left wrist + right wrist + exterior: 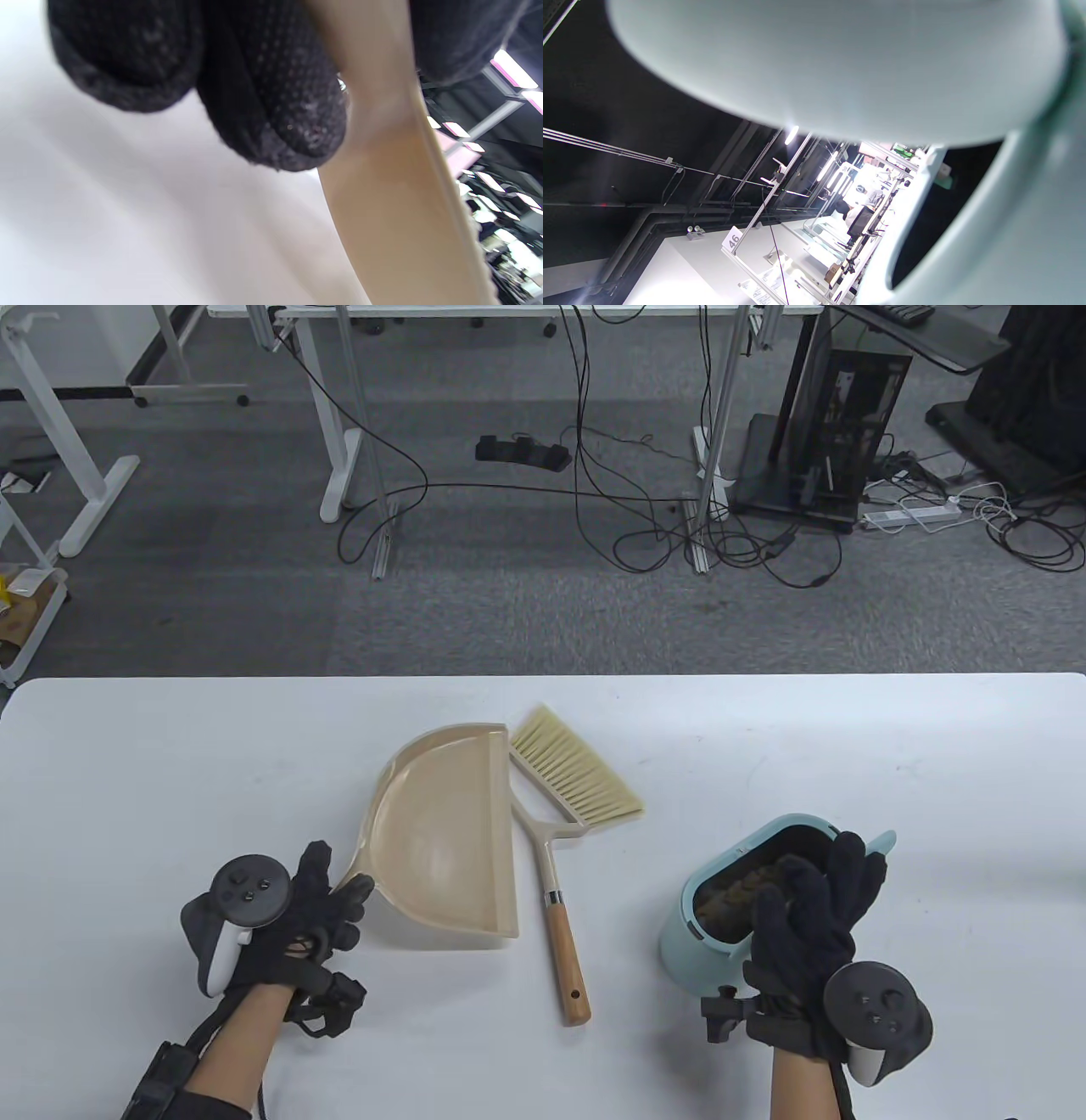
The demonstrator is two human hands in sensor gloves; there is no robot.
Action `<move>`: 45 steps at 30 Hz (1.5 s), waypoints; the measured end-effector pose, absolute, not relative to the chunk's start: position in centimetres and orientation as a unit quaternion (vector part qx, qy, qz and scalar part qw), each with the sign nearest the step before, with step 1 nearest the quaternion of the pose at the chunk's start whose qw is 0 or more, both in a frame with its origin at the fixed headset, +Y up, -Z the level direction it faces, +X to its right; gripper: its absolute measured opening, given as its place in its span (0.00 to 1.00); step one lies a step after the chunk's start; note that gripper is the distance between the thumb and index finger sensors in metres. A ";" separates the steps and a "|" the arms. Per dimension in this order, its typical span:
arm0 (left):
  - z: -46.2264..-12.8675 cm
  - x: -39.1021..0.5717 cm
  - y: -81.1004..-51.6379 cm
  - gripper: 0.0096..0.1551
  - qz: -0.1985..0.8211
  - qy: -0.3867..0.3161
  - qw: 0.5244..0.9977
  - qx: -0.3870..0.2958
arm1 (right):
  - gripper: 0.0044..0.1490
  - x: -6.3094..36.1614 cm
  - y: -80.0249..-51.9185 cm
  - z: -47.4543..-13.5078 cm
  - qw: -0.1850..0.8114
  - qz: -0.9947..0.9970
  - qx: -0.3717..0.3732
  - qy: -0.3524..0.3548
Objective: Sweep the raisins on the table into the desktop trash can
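Observation:
A light blue desktop trash can [691, 942] stands tilted on the white table at the right, with brown raisins [731, 901] inside it. My right hand [814, 891] grips its near rim, fingers reaching over the opening. The can's wall fills the right wrist view [840, 63]. A beige dustpan [441, 840] lies flat at mid-table. My left hand [339, 903] grips its handle. In the left wrist view the handle [394, 190] runs between my gloved fingers [271, 106]. I see no loose raisins on the table.
A small brush [560, 857] with pale bristles and a wooden handle lies just right of the dustpan, handle toward me. The can's lid [884, 841] sticks out behind my right hand. The table's far edge [543, 677] borders the floor.

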State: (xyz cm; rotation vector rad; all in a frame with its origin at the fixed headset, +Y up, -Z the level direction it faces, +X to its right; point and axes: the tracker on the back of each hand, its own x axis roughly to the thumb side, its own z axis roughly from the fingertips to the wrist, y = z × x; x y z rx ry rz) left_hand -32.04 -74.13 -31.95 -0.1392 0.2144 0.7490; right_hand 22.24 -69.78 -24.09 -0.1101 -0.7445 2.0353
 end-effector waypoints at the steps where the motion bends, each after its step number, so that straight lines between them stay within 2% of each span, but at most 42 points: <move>1: -31.9 -32.6 -74.8 0.50 0.373 0.117 0.917 -0.083 | 0.34 22.2 -69.8 -24.1 0.467 0.829 -0.045 -0.304; 4: -31.6 -34.1 -76.8 0.48 0.389 0.145 0.900 -0.135 | 0.34 22.2 -69.8 -24.1 0.470 0.827 -0.044 -0.306; 9: -31.8 -34.7 -78.6 0.40 0.416 0.153 0.877 -0.186 | 0.34 22.2 -69.9 -24.1 0.470 0.827 -0.043 -0.304; 14: -31.9 -34.3 -78.2 0.39 0.380 0.141 0.896 -0.179 | 0.36 22.1 -70.0 -24.2 0.472 0.827 -0.043 -0.303; 15: -31.8 -34.3 -78.0 0.43 0.377 0.133 0.900 -0.172 | 0.39 21.9 -70.0 -24.3 0.474 0.827 -0.042 -0.298; 16: -31.7 -34.3 -77.9 0.47 0.382 0.121 0.902 -0.162 | 0.46 21.9 -70.0 -24.4 0.478 0.828 -0.036 -0.292; 18: -31.0 -34.5 -77.2 0.52 0.411 0.085 0.901 -0.109 | 0.53 21.9 -69.8 -24.3 0.469 0.835 -0.025 -0.286; 22: -29.7 -35.4 -74.7 0.50 0.465 -0.015 0.885 0.003 | 0.60 23.2 -68.6 -23.2 0.422 0.844 -0.078 -0.321; 25: -28.9 -35.4 -72.5 0.49 0.475 -0.081 0.875 0.035 | 0.60 24.4 -68.1 -22.3 0.448 0.818 -0.111 -0.344; 29: -27.6 -33.9 -71.2 0.51 0.390 -0.159 0.906 0.036 | 0.62 25.1 -68.1 -22.1 0.452 0.825 -0.143 -0.307; 31: -27.0 -32.8 -71.3 0.52 0.312 -0.189 0.930 0.045 | 0.63 24.6 -68.2 -22.5 0.443 0.843 -0.133 -0.273; 35: -26.0 -30.9 -72.1 0.54 0.203 -0.248 0.947 0.020 | 0.65 22.6 -68.3 -23.6 0.433 0.856 -0.122 -0.253; 39: -25.7 -30.5 -72.7 0.53 0.141 -0.268 0.953 0.012 | 0.64 20.6 -68.5 -25.1 0.404 0.876 -0.111 -0.239; 45: -26.0 -30.6 -74.1 0.54 0.106 -0.262 0.959 -0.007 | 0.63 19.2 -69.6 -27.4 0.370 0.899 -0.115 -0.203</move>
